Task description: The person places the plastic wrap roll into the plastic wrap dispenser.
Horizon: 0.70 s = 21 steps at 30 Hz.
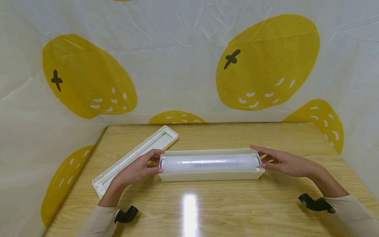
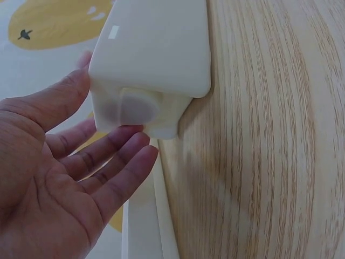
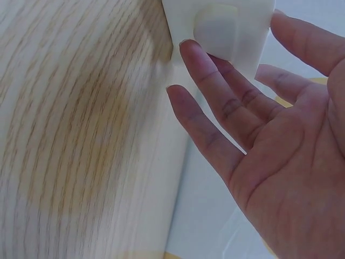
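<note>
A long cream dispenser box (image 1: 210, 176) lies crosswise in the middle of the table, its top open. Inside it rests a roll of clear plastic wrap (image 1: 210, 163). My left hand (image 1: 137, 169) holds the left end, thumb at the front corner and index finger at the back one. At the opposite end, my right hand (image 1: 282, 162) holds the box in the same way. Both wrist views show the other fingers spread near the rounded bulge on the end wall of the box (image 2: 151, 48). The box's lid (image 1: 134, 156) lies inside up, slanting behind my left hand.
The wooden table (image 1: 237, 204) reaches back to a white curtain (image 1: 177, 75) printed with large yellow fruit. A green-tipped strip (image 1: 163, 132) runs along the inside of the lid. Black straps (image 1: 315, 202) sit at both wrists.
</note>
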Tool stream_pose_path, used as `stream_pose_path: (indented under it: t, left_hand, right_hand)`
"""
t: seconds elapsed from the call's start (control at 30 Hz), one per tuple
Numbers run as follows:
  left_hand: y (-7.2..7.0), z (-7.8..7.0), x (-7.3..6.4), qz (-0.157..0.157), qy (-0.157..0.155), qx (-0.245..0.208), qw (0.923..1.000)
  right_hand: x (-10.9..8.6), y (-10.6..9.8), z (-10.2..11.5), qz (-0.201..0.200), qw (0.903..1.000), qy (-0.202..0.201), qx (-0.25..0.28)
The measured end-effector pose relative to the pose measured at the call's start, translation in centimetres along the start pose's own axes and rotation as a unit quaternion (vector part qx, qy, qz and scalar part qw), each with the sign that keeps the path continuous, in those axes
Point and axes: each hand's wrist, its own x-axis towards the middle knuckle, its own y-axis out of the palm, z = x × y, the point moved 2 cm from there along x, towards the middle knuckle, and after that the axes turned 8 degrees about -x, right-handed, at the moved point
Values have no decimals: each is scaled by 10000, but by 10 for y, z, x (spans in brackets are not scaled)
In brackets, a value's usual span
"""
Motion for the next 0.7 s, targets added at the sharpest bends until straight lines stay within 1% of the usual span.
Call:
stream_pose_path:
  t: [0.17, 0.27, 0.47, 0.7]
  left_hand:
    - [0, -1, 0, 26, 47, -28, 10000]
    - [-3, -1, -2, -8, 91, 12, 10000]
    - [-21, -5, -6, -233, 331, 185, 9990]
    - [-42, -2, -8, -499, 366, 445, 9971]
  right_hand:
    - [-1, 1, 0, -56, 10000, 51, 18]
    - [-1, 1, 1, -73, 9999, 55, 64]
    - [0, 1, -1, -101, 9999, 30, 124]
    - [1, 1, -3, -94, 9999, 61, 121]
